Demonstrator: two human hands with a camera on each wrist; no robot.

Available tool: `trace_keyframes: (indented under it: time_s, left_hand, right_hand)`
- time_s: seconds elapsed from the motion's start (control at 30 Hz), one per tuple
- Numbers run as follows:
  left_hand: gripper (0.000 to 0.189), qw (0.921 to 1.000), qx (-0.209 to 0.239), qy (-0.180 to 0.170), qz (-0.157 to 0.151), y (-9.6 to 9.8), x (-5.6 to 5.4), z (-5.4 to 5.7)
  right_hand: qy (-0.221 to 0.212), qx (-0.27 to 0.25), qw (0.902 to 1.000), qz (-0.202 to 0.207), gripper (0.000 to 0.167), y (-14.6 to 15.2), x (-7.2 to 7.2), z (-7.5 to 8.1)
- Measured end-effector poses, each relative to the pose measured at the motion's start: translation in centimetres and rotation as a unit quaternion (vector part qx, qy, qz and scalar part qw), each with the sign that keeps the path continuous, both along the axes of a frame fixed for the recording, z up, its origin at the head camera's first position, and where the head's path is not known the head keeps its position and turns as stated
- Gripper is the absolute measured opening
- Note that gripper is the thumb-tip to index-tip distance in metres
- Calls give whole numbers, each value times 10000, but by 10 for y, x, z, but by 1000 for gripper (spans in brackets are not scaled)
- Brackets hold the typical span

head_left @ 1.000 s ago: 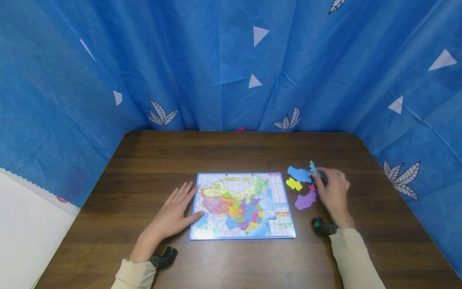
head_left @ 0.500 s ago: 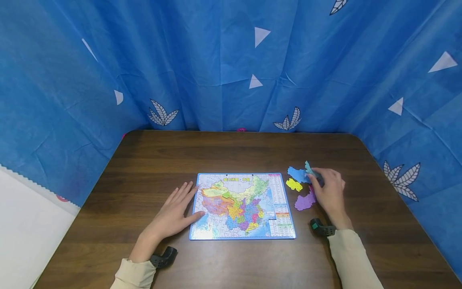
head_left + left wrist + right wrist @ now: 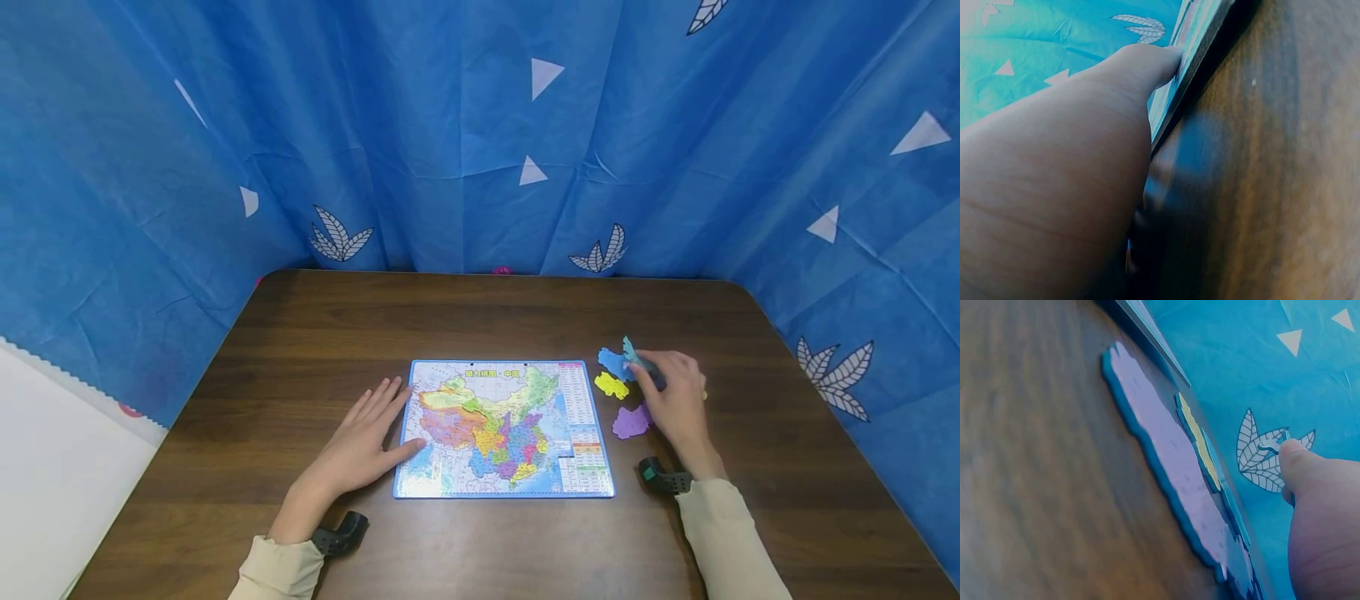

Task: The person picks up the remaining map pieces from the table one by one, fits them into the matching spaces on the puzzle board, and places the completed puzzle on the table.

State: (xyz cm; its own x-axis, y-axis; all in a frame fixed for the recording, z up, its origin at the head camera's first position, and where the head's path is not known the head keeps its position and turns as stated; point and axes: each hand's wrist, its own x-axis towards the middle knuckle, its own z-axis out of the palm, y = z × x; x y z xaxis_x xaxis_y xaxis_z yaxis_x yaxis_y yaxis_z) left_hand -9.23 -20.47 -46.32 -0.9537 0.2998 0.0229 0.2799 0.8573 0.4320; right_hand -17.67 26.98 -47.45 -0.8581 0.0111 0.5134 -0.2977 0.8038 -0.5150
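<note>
A map puzzle board (image 3: 487, 382) lies flat on the table, with coloured regions on its face. My left hand (image 3: 362, 440) rests at its left edge, fingers straight and the thumb over the lower left side; the left wrist view shows the thumb against the board (image 3: 1192, 59). Right of the board, my right hand (image 3: 675, 404) pinches a teal puzzle piece (image 3: 637, 360), tilted up above the table. Below it lie a blue piece (image 3: 613, 363), a yellow piece (image 3: 611, 385) and a purple piece (image 3: 632, 422), the last partly behind the hand.
A small bit of yellow (image 3: 704, 395) peeks out right of the right hand. Black wrist devices (image 3: 342, 535) sit on both wrists. A blue patterned curtain (image 3: 450, 125) hangs behind the wooden table (image 3: 487, 317), and something white (image 3: 60, 467) stands at the left.
My right hand has shifted left toward the board with the teal piece, passing over the blue piece and uncovering the yellow bit at its right. The left hand has stayed still.
</note>
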Motion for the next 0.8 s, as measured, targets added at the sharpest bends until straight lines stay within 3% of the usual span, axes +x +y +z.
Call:
trace_keyframes:
  time_s: [0.8]
  left_hand:
    - [92,9999,-19,-109,55,0,0,1]
  right_hand:
    - [560,-169,9978,308,32,-25,-1,8]
